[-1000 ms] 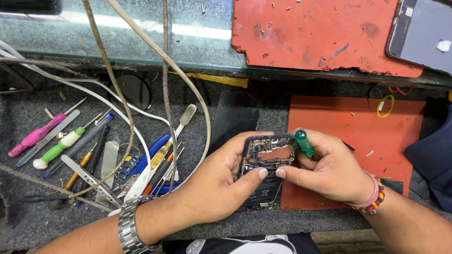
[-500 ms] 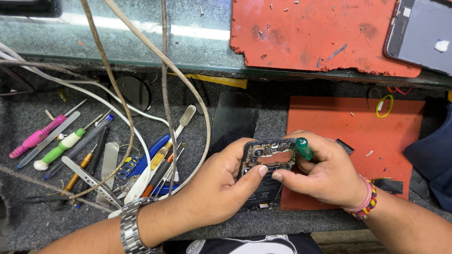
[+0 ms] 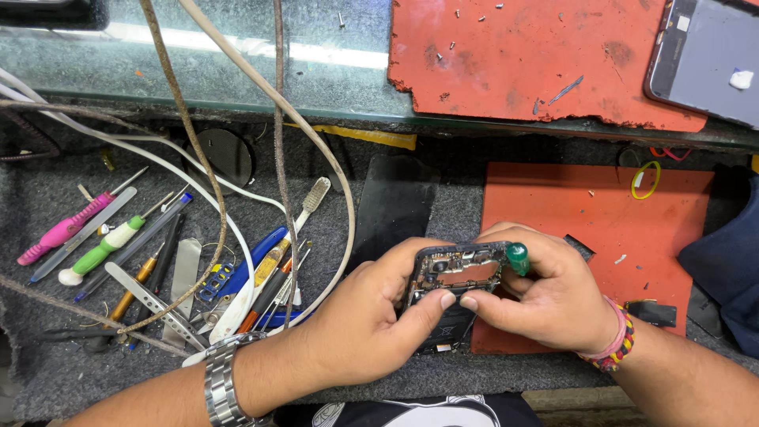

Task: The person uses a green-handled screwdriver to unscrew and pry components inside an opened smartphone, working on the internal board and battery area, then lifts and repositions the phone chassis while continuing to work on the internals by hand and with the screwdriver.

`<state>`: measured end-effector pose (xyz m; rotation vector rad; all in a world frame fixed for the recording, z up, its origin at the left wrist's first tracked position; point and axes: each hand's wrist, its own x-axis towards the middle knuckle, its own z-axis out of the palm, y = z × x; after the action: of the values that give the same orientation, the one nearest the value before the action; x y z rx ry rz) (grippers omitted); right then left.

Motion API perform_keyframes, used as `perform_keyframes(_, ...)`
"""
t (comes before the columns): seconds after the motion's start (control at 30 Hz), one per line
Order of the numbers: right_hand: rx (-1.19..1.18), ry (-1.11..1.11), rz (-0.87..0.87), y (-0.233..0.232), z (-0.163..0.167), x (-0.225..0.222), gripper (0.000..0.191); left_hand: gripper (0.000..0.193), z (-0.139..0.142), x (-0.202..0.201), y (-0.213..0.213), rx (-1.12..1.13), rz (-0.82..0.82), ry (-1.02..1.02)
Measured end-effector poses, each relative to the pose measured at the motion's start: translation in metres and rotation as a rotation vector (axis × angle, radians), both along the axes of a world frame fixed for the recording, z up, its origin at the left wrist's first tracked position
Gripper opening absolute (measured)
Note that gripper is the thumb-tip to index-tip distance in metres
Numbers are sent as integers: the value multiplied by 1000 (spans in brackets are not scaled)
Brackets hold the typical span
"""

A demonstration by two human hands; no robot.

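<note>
From the head view, our left hand (image 3: 371, 324) and right hand (image 3: 545, 296) both grasp the opened phone (image 3: 452, 296) over the near left corner of the orange mat (image 3: 601, 229). Against the earlier frames, we have drawn it slightly nearer. The green-handled screwdriver (image 3: 517, 257) stays tucked in our right hand.

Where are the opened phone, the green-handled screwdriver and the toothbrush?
opened phone (image 3: 462, 273): head view, on its exposed inner board.
green-handled screwdriver (image 3: 517, 256): head view, on the green handle end.
toothbrush (image 3: 316, 194): head view, on its bristle head.
</note>
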<state>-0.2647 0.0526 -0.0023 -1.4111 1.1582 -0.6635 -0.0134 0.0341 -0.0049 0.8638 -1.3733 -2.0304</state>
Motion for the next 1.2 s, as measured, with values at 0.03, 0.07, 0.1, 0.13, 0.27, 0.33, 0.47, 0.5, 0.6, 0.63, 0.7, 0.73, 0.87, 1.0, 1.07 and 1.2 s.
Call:
perform_keyframes(0.03,-3,22,-2,0,1,0,39,39,1,0,-1,-7,-11,-26)
perform_keyframes(0.07,-28,10,9,0,1,-1,39,38,3,1,-2,-31,-12,-26)
perform_keyframes(0.1,-52,-1,20,0,1,-1,38,38,4,1,-2,-55,-12,-27)
perform_keyframes(0.13,-75,-13,32,0,2,-1,38,38,4,2,-2,-76,-13,-27)
perform_keyframes(0.27,-64,47,23,-1,3,0,39,39,6,3,-3,-106,-6,2)
perform_keyframes(0.33,-106,28,44,-1,4,1,38,37,6,2,-3,-107,-5,4)
perform_keyframes(0.47,-122,1,48,-1,4,2,38,35,4,1,-1,-36,-18,-55)
perform_keyframes(0.5,-116,15,43,-1,4,2,39,35,3,0,1,-21,-6,-44)
perform_keyframes(0.6,-76,61,25,0,5,2,39,33,-1,-2,4,26,30,42)
perform_keyframes(0.63,-57,77,19,0,5,2,38,32,-2,-2,5,44,42,78)
perform_keyframes(0.7,-85,29,27,0,5,4,37,31,-3,-3,7,82,56,132)
perform_keyframes(0.73,-101,6,31,0,5,4,36,31,-3,-3,7,100,62,159)
perform_keyframes(0.87,-172,53,42,1,6,7,37,32,2,-1,6,-30,64,61)
perform_keyframes(1.0,-164,29,43,2,7,10,37,33,9,5,3,-154,53,62)
perform_keyframes(1.07,-171,21,45,3,7,10,37,33,10,5,3,-194,62,103)
perform_keyframes(1.2,-192,48,45,4,7,10,32,33,9,6,1,-155,14,50)
